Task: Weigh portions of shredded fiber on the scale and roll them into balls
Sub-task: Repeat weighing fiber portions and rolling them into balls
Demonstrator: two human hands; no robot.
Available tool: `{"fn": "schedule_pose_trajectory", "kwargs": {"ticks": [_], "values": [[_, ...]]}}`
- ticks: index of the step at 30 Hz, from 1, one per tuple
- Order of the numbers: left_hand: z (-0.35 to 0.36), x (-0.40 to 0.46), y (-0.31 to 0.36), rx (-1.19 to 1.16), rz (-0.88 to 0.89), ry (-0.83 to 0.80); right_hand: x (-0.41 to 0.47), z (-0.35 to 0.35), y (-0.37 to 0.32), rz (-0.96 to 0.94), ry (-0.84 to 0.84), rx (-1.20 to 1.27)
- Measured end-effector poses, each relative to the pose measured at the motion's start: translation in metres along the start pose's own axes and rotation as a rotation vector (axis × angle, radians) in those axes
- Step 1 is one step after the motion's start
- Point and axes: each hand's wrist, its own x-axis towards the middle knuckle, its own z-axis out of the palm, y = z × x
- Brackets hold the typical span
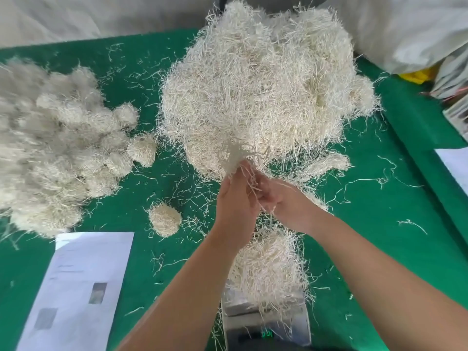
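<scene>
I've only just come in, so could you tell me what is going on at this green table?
A person is portioning shredded fiber. Both hands, the left hand and the right hand, are pinching a tuft at the near edge of the big loose pile. A portion already lies on the scale below the arms. One rolled ball sits alone on the green table, and a heap of finished balls is at the left, beside a printed sheet.

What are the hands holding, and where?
Both hands, left hand and right hand, pinch a tuft of strands at the near bottom edge of the big fiber pile.
</scene>
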Motion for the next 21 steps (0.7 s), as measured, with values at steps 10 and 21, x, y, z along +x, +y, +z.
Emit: {"fn": "schedule_pose_trajectory", "kwargs": {"ticks": [10,21], "values": [[-0.028,-0.043,-0.025,1.062,-0.212,-0.36,-0.026,-0.008,0.001,0.389,0.212,0.319],[-0.049,-0.066,-0.018,0.793,-0.198,-0.318,-0.108,0.033,0.016,0.277,0.167,-0.045]]}}
